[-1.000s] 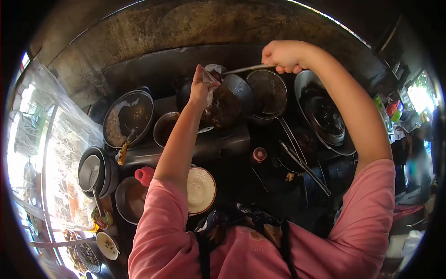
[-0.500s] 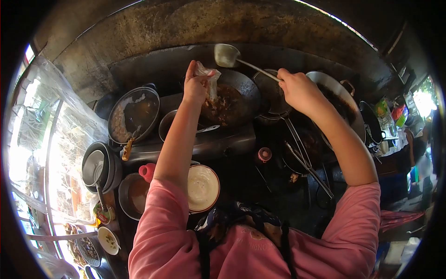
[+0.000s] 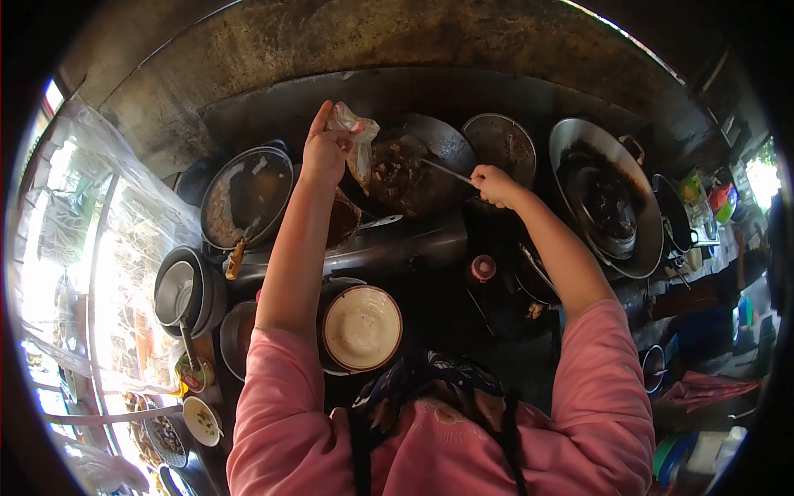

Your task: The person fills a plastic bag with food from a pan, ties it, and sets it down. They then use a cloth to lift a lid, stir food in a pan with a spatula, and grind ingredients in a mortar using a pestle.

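My left hand (image 3: 325, 147) pinches a clear plastic bag (image 3: 361, 142) that hangs over the left side of a dark wok (image 3: 451, 147). Something brown sits in the bottom of the bag; I cannot make out what. Brown, chunky food (image 3: 399, 174) in sauce lies in the wok. My right hand (image 3: 495, 186) is closed round the handle of a long metal ladle (image 3: 449, 170). The ladle's head is down in the wok, blurred among the food.
On the left stands a pan (image 3: 281, 186) with pale residue, above stacked pots (image 3: 217, 293). A cream bowl (image 3: 362, 328) sits nearer me, left of a small red-capped jar (image 3: 483, 267). At right are a round pan (image 3: 523, 145) and a large oily wok (image 3: 571, 132).
My right hand has come down and left, and the ladle's head has dropped from above the wok into it. My left hand, still with the bag, has shifted slightly left.
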Demonstrator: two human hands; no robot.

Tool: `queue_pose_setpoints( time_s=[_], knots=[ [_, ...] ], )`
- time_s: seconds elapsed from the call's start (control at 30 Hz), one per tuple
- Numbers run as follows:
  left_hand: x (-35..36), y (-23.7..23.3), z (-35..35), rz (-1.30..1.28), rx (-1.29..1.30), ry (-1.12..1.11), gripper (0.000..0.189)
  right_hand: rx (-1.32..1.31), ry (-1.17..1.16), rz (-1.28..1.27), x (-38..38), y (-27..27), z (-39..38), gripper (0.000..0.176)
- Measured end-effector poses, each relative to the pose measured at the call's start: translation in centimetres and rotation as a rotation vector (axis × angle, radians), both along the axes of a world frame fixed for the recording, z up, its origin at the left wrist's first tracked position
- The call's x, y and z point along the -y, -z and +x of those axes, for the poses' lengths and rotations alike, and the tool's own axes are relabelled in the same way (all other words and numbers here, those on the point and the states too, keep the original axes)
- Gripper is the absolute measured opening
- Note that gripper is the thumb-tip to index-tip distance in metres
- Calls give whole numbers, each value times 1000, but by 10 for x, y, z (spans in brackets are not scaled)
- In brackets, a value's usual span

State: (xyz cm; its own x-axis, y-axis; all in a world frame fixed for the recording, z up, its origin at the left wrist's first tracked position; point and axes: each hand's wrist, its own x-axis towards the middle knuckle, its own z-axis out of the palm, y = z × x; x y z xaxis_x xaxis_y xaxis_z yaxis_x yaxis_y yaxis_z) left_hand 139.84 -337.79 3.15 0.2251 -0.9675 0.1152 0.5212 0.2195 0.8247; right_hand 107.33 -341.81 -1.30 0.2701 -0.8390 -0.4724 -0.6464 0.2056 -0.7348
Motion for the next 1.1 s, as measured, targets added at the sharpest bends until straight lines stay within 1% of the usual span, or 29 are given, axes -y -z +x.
queue_pose_setpoints(
  time_s=[0.03,0.1,0.13,0.2,0.27,0.37,0.5,0.57,0.7,0.77,0.83,0.87,0.93,0.97,1.03,1.1],
  knots=[
    [-1,0,1,2,7,4,71,2,-2,1,5,0,-2,7],
    [-4,-1,2,6,16,8,72,215,60,245,13,3,-7,11],
    [-5,-1,3,17,6,8,72,216,60,247,16,4,-12,11],
    [-6,-1,3,26,-5,6,72,300,59,322,20,0,-23,12],
    [-6,1,4,22,6,10,71,295,59,317,22,-11,-33,12],
    [-3,6,2,28,6,27,73,290,65,301,17,-46,-41,13],
    [5,12,-6,24,57,9,74,203,82,273,19,-98,-49,13],
    [14,21,-9,-6,63,10,74,110,34,221,13,-133,-49,11],
    [26,31,-22,16,40,-13,76,90,-32,177,10,-188,-52,16],
    [31,36,-28,40,40,-11,81,4,-84,109,1,-216,-42,18],
    [34,35,-39,29,61,-12,83,-67,-145,83,-5,-235,-31,16],
    [36,35,-46,19,82,-18,85,-68,-138,83,-9,-241,-24,16],
    [37,30,-60,15,44,-17,84,-280,-263,-57,-19,-249,-3,16],
    [37,28,-65,12,8,-24,84,-282,-257,-54,-28,-251,11,16],
    [39,29,-70,-15,22,-14,84,-623,-404,-408,-53,-248,35,15],
    [40,31,-73,-41,36,-10,84,-693,-596,-1068,-64,-215,35,19]
  ],
)
